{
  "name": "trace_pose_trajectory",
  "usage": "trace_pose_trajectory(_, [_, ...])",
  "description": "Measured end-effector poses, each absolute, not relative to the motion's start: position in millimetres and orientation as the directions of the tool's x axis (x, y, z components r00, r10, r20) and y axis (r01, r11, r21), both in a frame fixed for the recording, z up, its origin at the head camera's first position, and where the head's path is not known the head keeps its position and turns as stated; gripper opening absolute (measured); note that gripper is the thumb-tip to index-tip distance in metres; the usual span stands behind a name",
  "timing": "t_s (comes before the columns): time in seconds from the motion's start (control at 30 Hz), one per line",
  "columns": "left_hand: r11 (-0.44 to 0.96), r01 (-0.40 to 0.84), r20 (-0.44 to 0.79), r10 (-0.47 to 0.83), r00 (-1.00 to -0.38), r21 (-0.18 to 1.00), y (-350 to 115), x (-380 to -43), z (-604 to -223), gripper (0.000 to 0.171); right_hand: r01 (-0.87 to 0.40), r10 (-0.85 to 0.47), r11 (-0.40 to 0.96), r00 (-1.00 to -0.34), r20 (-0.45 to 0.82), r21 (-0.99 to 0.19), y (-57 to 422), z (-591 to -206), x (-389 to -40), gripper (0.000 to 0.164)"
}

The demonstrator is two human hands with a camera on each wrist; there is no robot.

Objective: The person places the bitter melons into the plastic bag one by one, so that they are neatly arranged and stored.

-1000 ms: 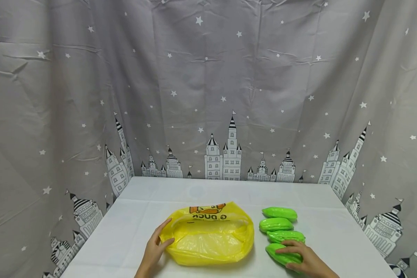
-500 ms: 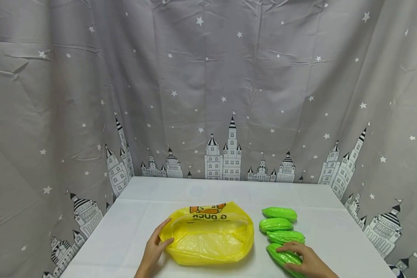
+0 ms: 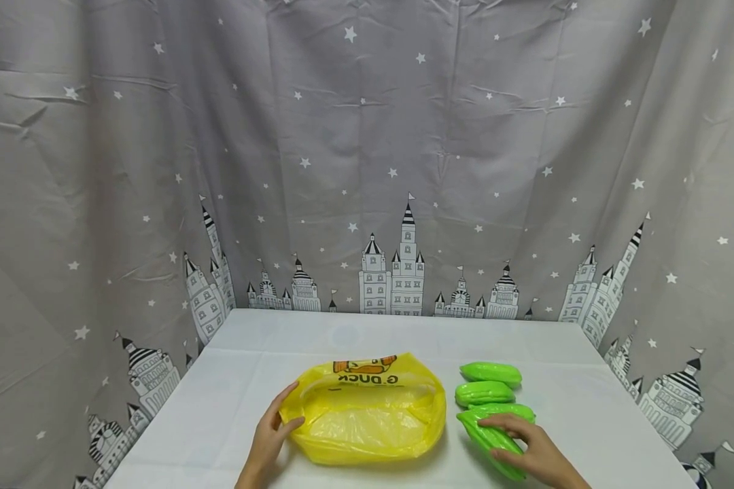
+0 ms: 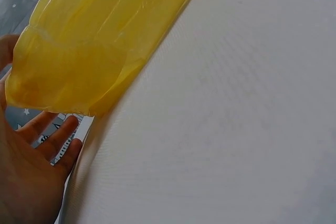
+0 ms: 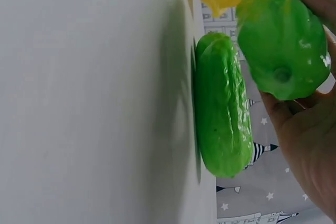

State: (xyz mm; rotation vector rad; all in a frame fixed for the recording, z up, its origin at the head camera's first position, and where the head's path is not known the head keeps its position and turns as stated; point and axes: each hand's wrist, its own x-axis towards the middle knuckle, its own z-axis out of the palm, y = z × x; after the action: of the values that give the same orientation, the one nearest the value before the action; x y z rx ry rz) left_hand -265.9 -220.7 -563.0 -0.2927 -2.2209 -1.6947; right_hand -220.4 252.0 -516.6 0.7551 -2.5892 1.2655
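Note:
A yellow plastic bag (image 3: 367,445) with "G.DUCK" in mirrored letters lies with its mouth spread wide. My left hand (image 3: 269,438) holds its left end, thumb and index finger about the edge; in the left wrist view the other fingers (image 4: 58,142) spread beneath the bag. My right hand (image 3: 538,451) grips a green bitter melon (image 3: 492,445) by its sides, and in the right wrist view this melon (image 5: 281,45) hangs off the table. Just behind it lie three more melons in a row: a near one (image 3: 514,411), a middle one (image 3: 484,393) and a far one (image 3: 491,372).
A white table (image 3: 318,333) bears everything. Its far edge meets a grey curtain (image 3: 452,136) printed with stars and castles, which also closes off both sides. The bag's right end stands a short way left of the melons.
The right hand has turned the nearest melon and raised it off the table, its tip now farther back and left, overlapping the melon behind. The left hand and the bag stay in place.

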Motion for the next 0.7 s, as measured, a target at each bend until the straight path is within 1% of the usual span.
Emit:
trace_pose_trajectory(0.1, [0.259, 0.361, 0.381, -0.033, -0.924, 0.896, -220, -266, -563, 0.058, -0.526, -0.334, 0.474, -0.85, 0.408, -0.707, 247, -512, -219, 0.04])
trace_pose_trajectory(0.2, [0.241, 0.357, 0.376, -0.035, -0.926, 0.902, -221, -266, -564, 0.058, -0.532, -0.308, 0.449, -0.846, 0.435, -0.718, 243, -510, -220, 0.042])
trace_pose_trajectory(0.3, [0.17, 0.311, 0.325, -0.057, -0.944, 0.935, -223, -266, -562, 0.056, -0.532, -0.296, 0.409, -0.846, 0.444, -0.741, 241, -513, -225, 0.042])
trace_pose_trajectory(0.43, [0.077, 0.229, 0.237, -0.111, -0.965, 0.97, -226, -266, -560, 0.052, -0.496, -0.275, 0.348, -0.865, 0.42, -0.795, 235, -513, -232, 0.042])
trace_pose_trajectory(0.47, [0.07, 0.217, 0.224, -0.121, -0.967, 0.974, -227, -266, -559, 0.051, -0.48, -0.261, 0.347, -0.874, 0.409, -0.806, 232, -512, -233, 0.041])
trace_pose_trajectory(0.6, [0.071, 0.167, 0.176, -0.144, -0.974, 0.983, -228, -267, -559, 0.05, -0.475, -0.242, 0.313, -0.877, 0.415, -0.822, 220, -502, -234, 0.043])
trace_pose_trajectory(0.7, [0.072, 0.144, 0.154, -0.157, -0.976, 0.987, -228, -266, -559, 0.049, -0.478, -0.239, 0.262, -0.874, 0.423, -0.839, 210, -498, -238, 0.044])
